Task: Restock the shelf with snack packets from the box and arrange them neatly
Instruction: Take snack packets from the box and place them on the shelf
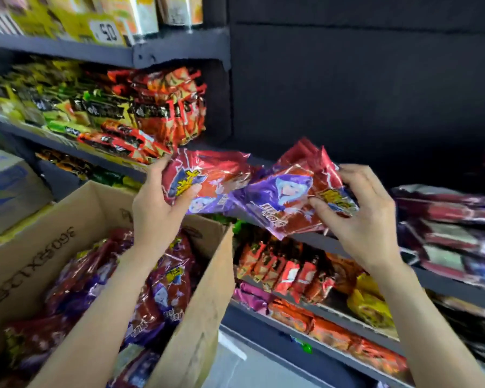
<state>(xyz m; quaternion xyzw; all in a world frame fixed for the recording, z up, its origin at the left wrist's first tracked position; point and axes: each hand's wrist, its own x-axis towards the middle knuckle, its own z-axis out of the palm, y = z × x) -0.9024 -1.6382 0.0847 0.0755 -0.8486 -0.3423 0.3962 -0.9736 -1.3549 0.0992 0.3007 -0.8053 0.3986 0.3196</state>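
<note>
My left hand (154, 205) grips a red and purple snack packet (216, 175) above the open cardboard box (196, 317). To its right, my right hand (367, 219) pinches a small bunch of the same packets (286, 200), fingers curled over their top edge. Both bunches hang in front of the dark shelf board (314, 239), near an unfilled stretch at its middle. More matching packets (163, 298) lie piled inside the box below my left forearm. Similar packets (454, 219) lie blurred on the same shelf at the right.
Red and green snack packs (163, 107) crowd the upper left shelf. Orange and yellow packs (291, 270) fill the lower shelves. A blue and white carton (6, 189) stands at the far left behind the box. A dark back panel (361, 93) rises above the middle shelf.
</note>
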